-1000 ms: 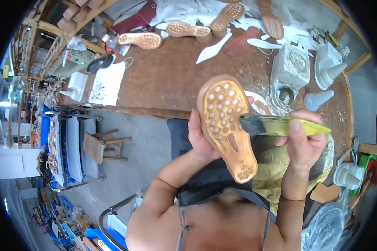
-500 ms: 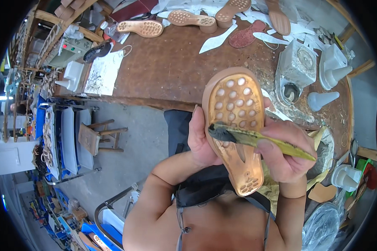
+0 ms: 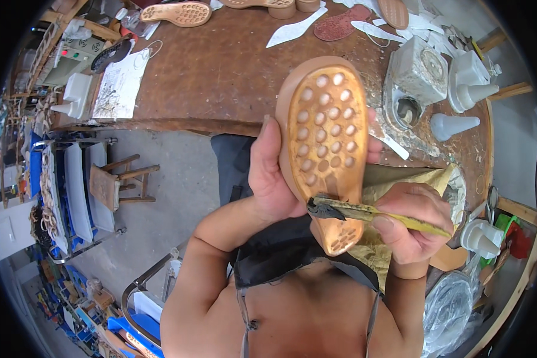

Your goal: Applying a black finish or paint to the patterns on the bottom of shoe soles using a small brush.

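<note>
My left hand (image 3: 271,176) is closed round a tan shoe sole (image 3: 325,140), thumb on its left edge and fingertips showing past the right edge. The sole stands with its wide end up, its face with rows of round hollows toward me; the surface looks wet and shiny. Pinched in my right hand (image 3: 414,221) is a brush (image 3: 376,215) with a yellowish handle and dark, clotted bristles. Its bristle end lies over the narrow part of the sole, just above the heel's cluster of small hollows.
Behind the sole is a brown worktable (image 3: 209,77) with more tan soles (image 3: 176,13), a red insole (image 3: 342,22) and white paper strips (image 3: 296,27). At right stand a stained white container (image 3: 420,71) and a white nozzle-shaped cone (image 3: 453,126). A wooden stool (image 3: 116,182) and a rack (image 3: 80,191) are at left.
The brush has moved down the sole, from the hollowed wide part to the narrow part near the heel. The sole is now tipped slightly differently, and the whole view has shifted.
</note>
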Demonstrator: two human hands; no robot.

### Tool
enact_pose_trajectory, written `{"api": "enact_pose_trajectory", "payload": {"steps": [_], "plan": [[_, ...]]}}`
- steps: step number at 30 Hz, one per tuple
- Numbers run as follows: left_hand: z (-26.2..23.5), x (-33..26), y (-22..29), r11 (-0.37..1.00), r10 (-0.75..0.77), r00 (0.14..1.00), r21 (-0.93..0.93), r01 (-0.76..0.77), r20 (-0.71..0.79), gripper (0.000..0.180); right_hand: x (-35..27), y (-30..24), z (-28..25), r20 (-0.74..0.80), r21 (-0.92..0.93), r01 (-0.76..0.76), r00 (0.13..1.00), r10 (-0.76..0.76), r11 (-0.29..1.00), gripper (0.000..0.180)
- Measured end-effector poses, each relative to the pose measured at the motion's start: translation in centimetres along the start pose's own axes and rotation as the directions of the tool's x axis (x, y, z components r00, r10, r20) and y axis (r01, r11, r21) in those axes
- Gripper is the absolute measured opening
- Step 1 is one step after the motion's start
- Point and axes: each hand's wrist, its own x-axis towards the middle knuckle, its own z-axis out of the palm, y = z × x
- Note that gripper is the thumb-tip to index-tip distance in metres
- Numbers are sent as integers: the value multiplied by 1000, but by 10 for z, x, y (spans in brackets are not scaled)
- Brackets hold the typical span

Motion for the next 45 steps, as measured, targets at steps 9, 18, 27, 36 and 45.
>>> {"api": "enact_pose_trajectory", "payload": {"steps": [9,18,27,36,45], "plan": [[-77,-21,-21,965,-263,902,-83,250,-343,84,-8,89,-75,-411,88,-595,709,573,799,13],[-117,-82,-50,848,-476,863,172,502,-170,77,2,142,-78,-338,-476,-630,775,534,614,17],[-105,-34,-33,906,-295,858,163,391,-420,64,-3,146,-82,-362,-421,-641,767,529,642,17],[-88,-5,-26,908,-332,891,152,391,-309,70,-18,141,-87,-422,-184,-715,677,603,674,15],[-43,2,-17,897,-408,902,123,425,-144,68,-29,86,-82,-466,546,-334,641,610,768,17]]}}
